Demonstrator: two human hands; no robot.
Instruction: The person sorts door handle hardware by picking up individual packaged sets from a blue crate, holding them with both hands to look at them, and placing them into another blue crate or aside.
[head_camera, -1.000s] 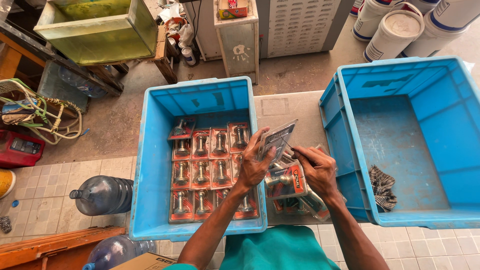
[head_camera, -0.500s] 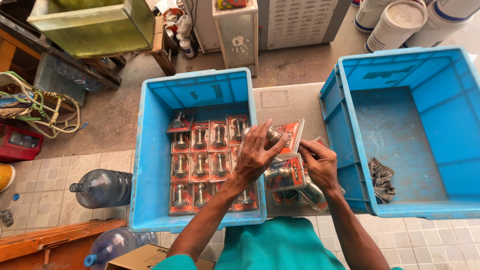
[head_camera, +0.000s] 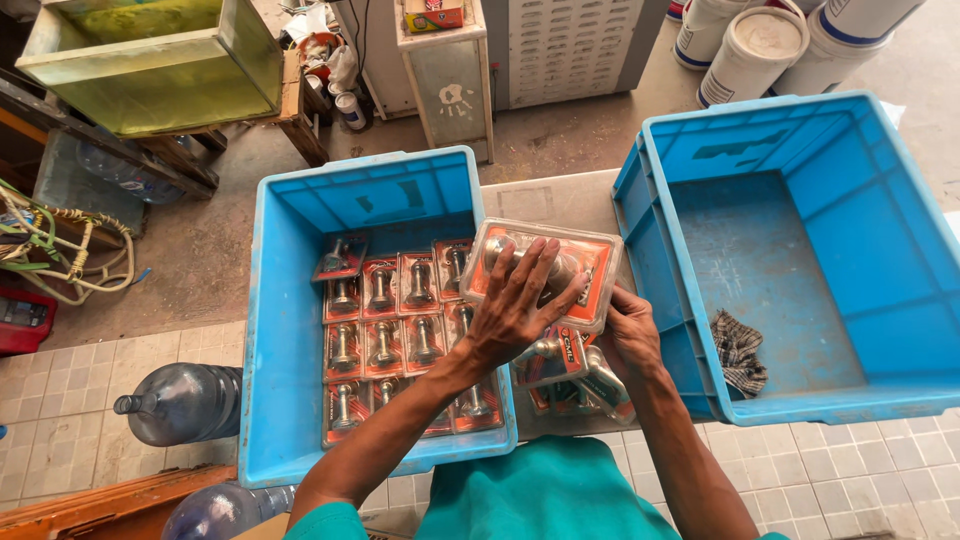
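My left hand (head_camera: 517, 303) lies spread over a clear blister pack with an orange card and a metal knob (head_camera: 590, 262), holding it flat above the gap between two crates. My right hand (head_camera: 630, 335) grips the same pack from below at its near right edge. Under my hands, more such packs (head_camera: 560, 355) are piled on the table. The left blue crate (head_camera: 290, 330) holds rows of similar orange packs (head_camera: 383, 320).
The right blue crate (head_camera: 800, 160) holds only a checked rag (head_camera: 738, 352). A grey tabletop (head_camera: 545, 200) shows between the crates. Water bottles (head_camera: 180, 402) lie on the tiled floor at left. Paint buckets (head_camera: 750, 45) and a small stand (head_camera: 450, 75) are beyond.
The pack went from tilted on edge to flat with its face up. My left hand spread over its top and my right hand shifted under its edge.
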